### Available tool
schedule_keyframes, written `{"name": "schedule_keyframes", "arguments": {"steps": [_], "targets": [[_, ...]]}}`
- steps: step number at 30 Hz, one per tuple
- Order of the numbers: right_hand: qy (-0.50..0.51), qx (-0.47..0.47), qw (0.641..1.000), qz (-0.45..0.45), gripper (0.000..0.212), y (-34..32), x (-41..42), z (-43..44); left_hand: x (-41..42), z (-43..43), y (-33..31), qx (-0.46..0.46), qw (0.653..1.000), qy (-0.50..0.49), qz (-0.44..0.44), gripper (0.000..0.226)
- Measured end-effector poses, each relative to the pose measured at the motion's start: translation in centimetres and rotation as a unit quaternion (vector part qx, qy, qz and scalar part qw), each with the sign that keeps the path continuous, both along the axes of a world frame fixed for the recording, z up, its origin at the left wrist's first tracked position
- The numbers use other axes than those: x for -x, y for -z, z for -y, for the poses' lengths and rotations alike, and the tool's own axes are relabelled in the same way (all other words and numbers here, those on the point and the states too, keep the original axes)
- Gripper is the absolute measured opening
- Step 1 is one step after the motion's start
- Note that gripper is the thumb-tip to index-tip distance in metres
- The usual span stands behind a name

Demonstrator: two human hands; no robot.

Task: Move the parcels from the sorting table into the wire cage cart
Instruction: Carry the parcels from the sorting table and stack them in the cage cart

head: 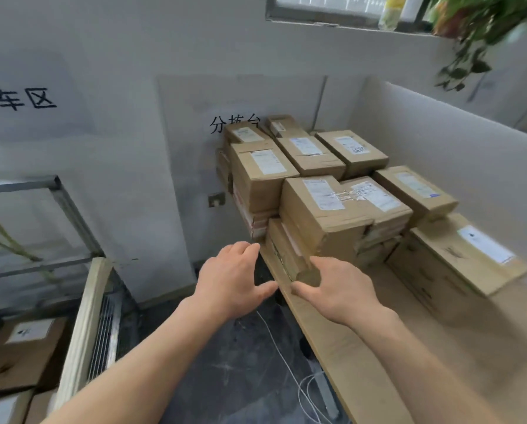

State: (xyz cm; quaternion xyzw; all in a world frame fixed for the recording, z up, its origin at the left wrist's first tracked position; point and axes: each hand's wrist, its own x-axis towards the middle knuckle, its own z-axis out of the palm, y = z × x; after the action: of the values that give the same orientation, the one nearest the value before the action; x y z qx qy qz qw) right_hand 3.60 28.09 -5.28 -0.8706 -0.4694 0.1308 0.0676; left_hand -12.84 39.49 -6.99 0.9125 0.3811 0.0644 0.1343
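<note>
Both hands reach for the nearest parcel at the table's edge — neither grips anything.

The left hand (233, 278) hangs spread wide over the floor, just off the table (332, 341) edge, palm down, fingers (250, 247) pointing at the stack. The right hand (337, 289) is over the table, also wide, its fingertips at or against the near corner of a low box (286, 255) — whether they touch it I cannot tell in the blur. Just beyond that hand sit the parcels (326, 209), brown cartons with white labels, stacked in rows back to the wall; a big flat box (458, 258) lies to the right of the right hand. The cart (85, 328) stands well left of the left hand, with a labelled carton (23, 353) lying inside it.
</note>
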Motion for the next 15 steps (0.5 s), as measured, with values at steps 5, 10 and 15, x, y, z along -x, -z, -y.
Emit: {"name": "schedule_keyframes", "arguments": {"steps": [5,10,15], "targets": [[0.025,0.011,1.0,-0.006,0.071,1.2,-5.5,4.7,-6.3,3.8,1.0,0.003,0.999,0.035,-0.013,0.08],[0.059,0.026,0.998,-0.009,0.073,2.8,-10.7,8.7,-12.1,7.0,2.4,0.015,0.997,0.065,-0.035,0.083],[0.099,0.039,0.994,-0.018,0.072,4.4,-15.2,12.6,-17.3,10.1,3.8,0.018,0.994,0.093,-0.053,0.081]]}}
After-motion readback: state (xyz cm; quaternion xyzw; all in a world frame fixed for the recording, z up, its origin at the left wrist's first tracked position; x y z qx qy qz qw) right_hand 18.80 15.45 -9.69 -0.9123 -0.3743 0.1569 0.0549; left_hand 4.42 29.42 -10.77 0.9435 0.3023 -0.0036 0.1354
